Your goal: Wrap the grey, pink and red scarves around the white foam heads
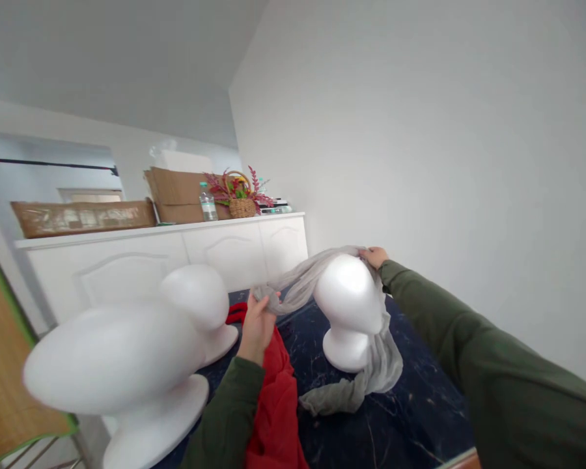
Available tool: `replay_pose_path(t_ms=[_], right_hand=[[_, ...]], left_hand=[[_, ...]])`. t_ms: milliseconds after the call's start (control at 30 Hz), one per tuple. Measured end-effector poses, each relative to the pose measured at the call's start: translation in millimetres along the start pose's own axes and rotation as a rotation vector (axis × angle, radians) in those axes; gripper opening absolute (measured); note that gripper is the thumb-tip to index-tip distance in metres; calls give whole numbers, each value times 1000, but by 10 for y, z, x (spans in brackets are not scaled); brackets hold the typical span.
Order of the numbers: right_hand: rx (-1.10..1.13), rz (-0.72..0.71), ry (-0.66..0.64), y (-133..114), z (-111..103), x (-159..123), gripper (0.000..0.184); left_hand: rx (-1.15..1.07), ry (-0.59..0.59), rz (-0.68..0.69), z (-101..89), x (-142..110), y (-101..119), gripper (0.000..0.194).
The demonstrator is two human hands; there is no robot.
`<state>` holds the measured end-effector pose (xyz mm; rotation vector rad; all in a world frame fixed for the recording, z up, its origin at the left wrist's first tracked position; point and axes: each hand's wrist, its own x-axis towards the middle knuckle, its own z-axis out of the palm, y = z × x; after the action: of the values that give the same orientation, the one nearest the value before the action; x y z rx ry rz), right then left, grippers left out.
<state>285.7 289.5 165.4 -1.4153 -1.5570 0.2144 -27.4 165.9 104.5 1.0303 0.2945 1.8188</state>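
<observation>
A grey scarf (300, 280) stretches behind a white foam mannequin head (344, 293) that stands upright on the dark marbled table (317, 443). My left hand (258, 326) grips the scarf's left end, out to the left of the head. At the head's far right side, my right hand (375, 256) is closed on the same scarf. From there the cloth hangs down the right side, and its other end lies on the table in front of the head's base. Beneath my left forearm a red cloth (278, 404) lies across the table.
Two more white foam heads, a near one (112, 358) and a farther one (198, 296), stand at the left. Behind are a white cabinet (127, 260) with cardboard boxes (176, 189), a bottle (208, 203) and a flower basket (242, 207). A plain wall (420, 130) rises at the right.
</observation>
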Motion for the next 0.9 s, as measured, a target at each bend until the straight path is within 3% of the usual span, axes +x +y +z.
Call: replay_pose_path(t_ms=[167, 333, 433, 500, 600, 700, 800, 900], right_hand=[[-15, 81, -230, 399, 359, -323, 13], [23, 82, -259, 764, 562, -914, 9], [24, 86, -261, 996, 585, -1299, 23], [4, 99, -254, 1134, 557, -1509, 40], [-76, 97, -267, 1246, 480, -1719, 62], [-195, 104, -289, 1212, 414, -1825, 60], [-304, 170, -350, 1104, 374, -1894, 37], [-319, 226, -391, 1007, 337, -1980, 30]], left_hand=[[-12, 50, -54, -57, 14, -149, 23], [-74, 134, -140, -22, -1, -215, 15], [-95, 129, -283, -6, -45, -197, 17], [-62, 50, -395, 3, -95, -189, 17], [31, -220, -647, 29, -210, -250, 17], [132, -434, -853, 86, -384, -449, 19], [214, -432, -890, 160, -600, -752, 23], [268, -368, -800, 220, -787, -1025, 28]])
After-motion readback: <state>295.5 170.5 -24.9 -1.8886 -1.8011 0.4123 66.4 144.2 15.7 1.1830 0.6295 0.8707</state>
